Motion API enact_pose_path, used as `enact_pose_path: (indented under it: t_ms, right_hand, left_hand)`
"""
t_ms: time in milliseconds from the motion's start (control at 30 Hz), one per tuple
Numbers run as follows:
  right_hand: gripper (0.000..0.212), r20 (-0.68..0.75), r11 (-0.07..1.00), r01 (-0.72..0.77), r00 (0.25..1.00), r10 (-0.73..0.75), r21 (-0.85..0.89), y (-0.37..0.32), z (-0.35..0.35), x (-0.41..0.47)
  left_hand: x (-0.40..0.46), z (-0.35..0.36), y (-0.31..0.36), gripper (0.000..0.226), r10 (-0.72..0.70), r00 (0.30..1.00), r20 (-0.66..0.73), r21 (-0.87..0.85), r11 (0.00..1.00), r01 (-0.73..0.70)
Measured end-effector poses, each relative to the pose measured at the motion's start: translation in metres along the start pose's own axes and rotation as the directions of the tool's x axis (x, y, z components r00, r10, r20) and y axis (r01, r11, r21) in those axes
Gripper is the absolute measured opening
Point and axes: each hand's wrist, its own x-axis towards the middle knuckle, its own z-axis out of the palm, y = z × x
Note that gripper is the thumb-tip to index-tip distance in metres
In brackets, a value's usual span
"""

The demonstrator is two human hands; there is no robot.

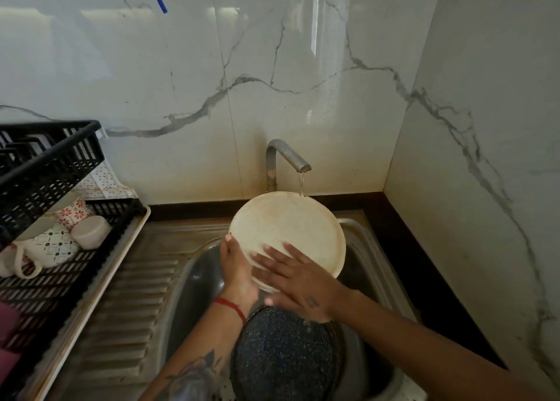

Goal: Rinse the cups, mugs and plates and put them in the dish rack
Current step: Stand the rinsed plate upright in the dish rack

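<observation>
A cream plate (pixel 291 222) is tilted up over the sink (pixel 194 279), its top edge under a thin stream from the tap (pixel 288 155). My left hand (pixel 236 267) grips the plate's lower left rim. My right hand (pixel 300 282) lies flat on the plate's face with fingers spread. The black dish rack (pixel 45 170) stands on the left with several patterned mugs (pixel 51 243) and a white cup (pixel 91 231) on its lower level.
A dark speckled pan (pixel 285 358) sits in the sink below my hands. The ribbed steel drainboard (pixel 127 303) lies between sink and rack. Marble walls close in behind and on the right. A pink item (pixel 9 334) shows at the left edge.
</observation>
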Motion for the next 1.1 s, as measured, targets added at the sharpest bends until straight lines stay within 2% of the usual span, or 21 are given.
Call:
enact_pose_path:
  t_ms: [67,133,233,300,367,433,500,533,567,600,633,700,767,833,900,967,1033,1100]
  right_hand:
    - [0.057,-0.106,0.995,0.077,0.991,-0.083,-0.066,0.013,-0.003,-0.023]
    - [0.056,-0.252,0.998,0.048,0.966,-0.059,-0.052,0.025,-0.008,-0.035]
    - [0.062,-0.374,1.000,-0.017,0.927,0.025,0.024,0.012,-0.010,-0.015]
    - [0.058,-0.404,0.997,0.001,0.914,0.032,0.081,-0.003,-0.007,0.002]
    - [0.055,-0.368,0.995,0.043,0.930,-0.006,0.091,0.001,-0.008,-0.002]
    - [0.061,-0.250,1.000,0.011,0.968,-0.005,0.023,0.019,-0.009,-0.019]
    - [0.075,-0.112,0.980,-0.198,0.974,0.197,0.001,0.036,-0.009,-0.034]
    - [0.084,-0.056,0.947,-0.321,0.945,0.322,0.015,0.037,-0.008,-0.035]
    - [0.093,-0.017,0.920,-0.390,0.920,0.391,0.043,0.032,-0.006,-0.030]
    - [0.098,0.000,0.917,-0.394,0.919,0.395,0.066,0.023,-0.004,-0.021]
    - [0.097,-0.027,0.935,-0.345,0.937,0.348,0.087,0.011,-0.002,-0.011]
    - [0.076,-0.163,0.977,-0.190,0.965,0.204,0.095,-0.008,0.001,0.002]
    - [0.057,-0.254,0.995,-0.060,0.964,0.079,0.080,-0.007,0.000,-0.007]
    - [0.056,-0.277,0.996,0.050,0.960,-0.029,0.067,0.008,-0.004,-0.027]
    - [0.066,-0.304,0.999,0.042,0.952,-0.030,0.032,0.019,-0.008,-0.037]
    - [0.071,-0.366,0.998,-0.042,0.929,0.054,0.041,0.012,-0.012,-0.024]
    - [0.064,-0.392,0.995,-0.062,0.916,0.089,0.081,-0.001,-0.012,-0.003]
    - [0.055,-0.296,0.990,-0.028,0.953,0.067,0.135,-0.005,-0.013,0.006]
  left_hand:
    - [0.011,-0.005,0.014,0.044,0.034,0.999,0.009,0.086,0.996,-0.035]
    - [0.012,0.000,0.020,0.047,0.119,0.992,-0.042,0.116,0.987,-0.113]
    - [-0.021,0.022,0.004,0.045,0.304,0.932,-0.198,0.009,0.951,-0.308]
    - [-0.040,0.029,-0.007,0.045,0.342,0.928,-0.148,-0.097,0.929,-0.358]
    - [-0.035,0.025,-0.003,0.042,0.311,0.947,-0.083,-0.079,0.945,-0.317]
    - [-0.020,0.014,0.008,0.040,0.276,0.960,-0.049,-0.015,0.961,-0.277]
    - [-0.012,0.007,0.013,0.038,0.280,0.960,-0.007,0.008,0.960,-0.280]
    - [-0.013,0.008,0.013,0.038,0.290,0.957,0.007,0.013,0.957,-0.290]
    - [-0.016,0.010,0.010,0.037,0.300,0.954,0.011,0.013,0.954,-0.300]
    - [-0.019,0.013,0.006,0.037,0.308,0.952,0.003,0.003,0.951,-0.308]
    - [-0.021,0.016,0.002,0.037,0.305,0.952,-0.013,-0.013,0.952,-0.305]
    - [-0.023,0.018,-0.001,0.037,0.275,0.960,-0.043,-0.022,0.961,-0.276]
    - [-0.015,0.012,0.008,0.038,0.252,0.966,-0.048,0.050,0.967,-0.250]
    - [-0.001,0.003,0.024,0.037,0.254,0.967,-0.014,0.143,0.958,-0.250]
    - [0.002,0.004,0.030,0.035,0.298,0.954,-0.038,0.156,0.945,-0.289]
    - [-0.013,0.017,0.020,0.037,0.362,0.925,-0.112,0.096,0.931,-0.353]
    - [-0.032,0.030,0.001,0.041,0.354,0.926,-0.134,-0.012,0.933,-0.358]
    - [-0.036,0.031,-0.003,0.042,0.311,0.943,-0.115,-0.098,0.941,-0.323]
